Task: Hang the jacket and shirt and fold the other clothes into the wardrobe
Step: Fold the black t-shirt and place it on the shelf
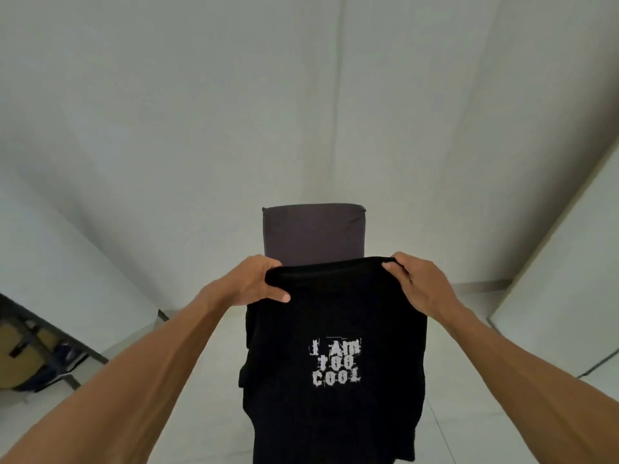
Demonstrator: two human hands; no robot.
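Lettering (336,362) faces us on the black T-shirt (335,316). Our left grip (259,279) and right grip (415,283) clamp its top edge.

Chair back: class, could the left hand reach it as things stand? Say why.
Probably yes: nothing stands between the left hand and the chair back beyond it, though that hand is busy holding the black T-shirt by its top edge.

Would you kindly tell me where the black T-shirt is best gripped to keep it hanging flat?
Along its top edge, near both outer corners, one hand coming in from each side: the black T-shirt hangs straight from the left hand and right hand there.
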